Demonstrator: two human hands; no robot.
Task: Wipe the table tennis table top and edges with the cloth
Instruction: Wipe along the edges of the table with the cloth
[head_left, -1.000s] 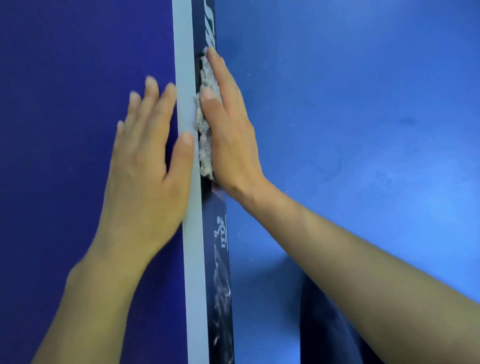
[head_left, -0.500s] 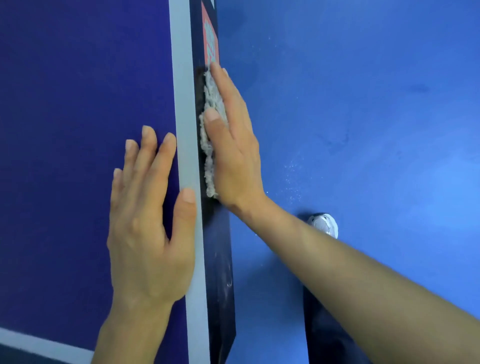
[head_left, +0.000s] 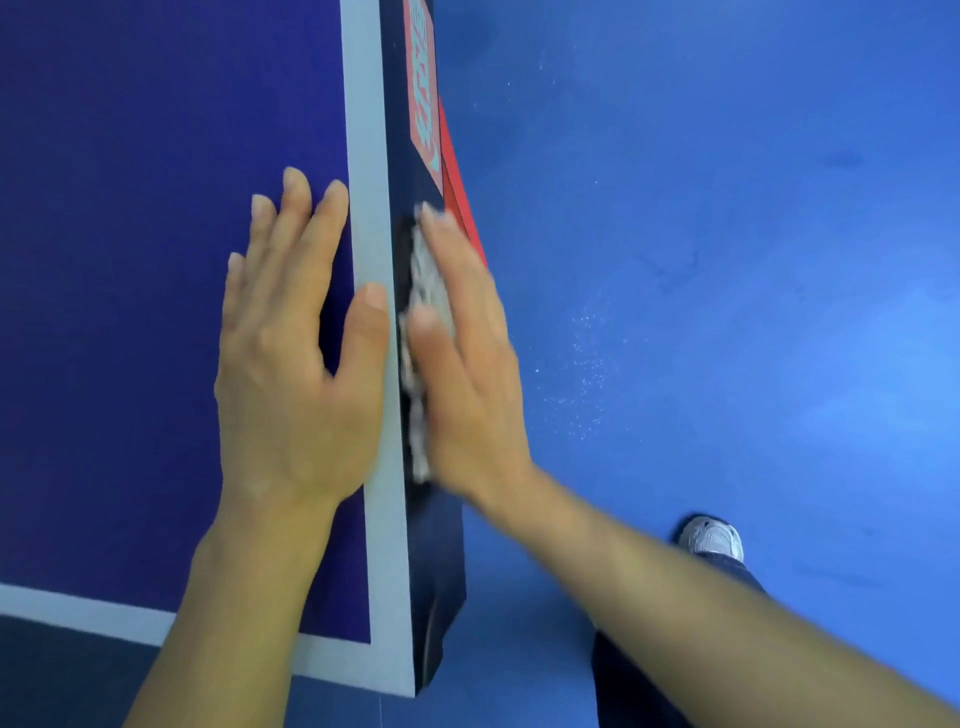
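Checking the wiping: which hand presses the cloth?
The right hand, against the table's side edge; the left hand lies bare on the top.

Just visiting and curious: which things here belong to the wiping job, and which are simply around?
In the job: cloth, right hand pressing it, side edge, table top, left hand resting there.
Just around: shoe, blue floor, red label on the edge.

Shows a violet-blue surface (head_left: 130, 208) edged in pale grey, its side (head_left: 436, 545) navy with a red label (head_left: 423, 104). Adds a mottled grey-white cloth (head_left: 430, 280) and a bright blue floor (head_left: 727, 260).
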